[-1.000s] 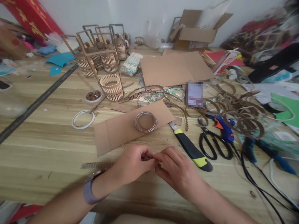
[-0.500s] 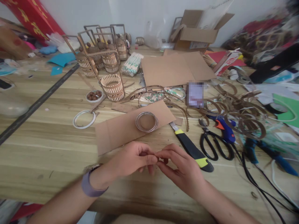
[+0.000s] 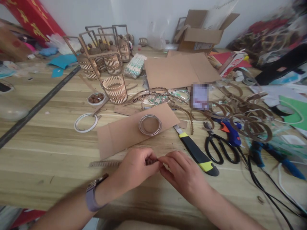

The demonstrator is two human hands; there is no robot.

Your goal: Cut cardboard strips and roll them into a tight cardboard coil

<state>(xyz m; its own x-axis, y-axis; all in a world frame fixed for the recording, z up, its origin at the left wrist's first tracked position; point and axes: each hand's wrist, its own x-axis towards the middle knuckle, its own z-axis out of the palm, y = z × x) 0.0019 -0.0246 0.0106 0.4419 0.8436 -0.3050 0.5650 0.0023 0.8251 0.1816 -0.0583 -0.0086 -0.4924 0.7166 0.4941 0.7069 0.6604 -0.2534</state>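
Note:
A narrow notched cardboard strip (image 3: 104,164) sticks out to the left from under my left hand (image 3: 135,169), and its ridged part shows again between thumb and fingers. My left hand is closed around this strip. The fingertips of my right hand (image 3: 183,172) are pinched together at the strip's right end, touching the left fingertips. Behind the hands lies a flat piece of cardboard (image 3: 115,137) with a tape ring (image 3: 140,129) resting on it. A utility knife (image 3: 195,150) with a black and yellow handle lies just beyond my right hand.
Black scissors (image 3: 214,150), a blue glue gun (image 3: 229,131) and pliers (image 3: 275,159) lie to the right, near curled brown strips (image 3: 259,127). An open slatted basket (image 3: 115,89), a bowl of brown beads (image 3: 96,99) and a white ring (image 3: 85,123) stand back left.
The notched strip now shows to the left of my left hand and between its fingers, where it was hidden before. The left wrist has turned slightly; both hands stay fingertip to fingertip.

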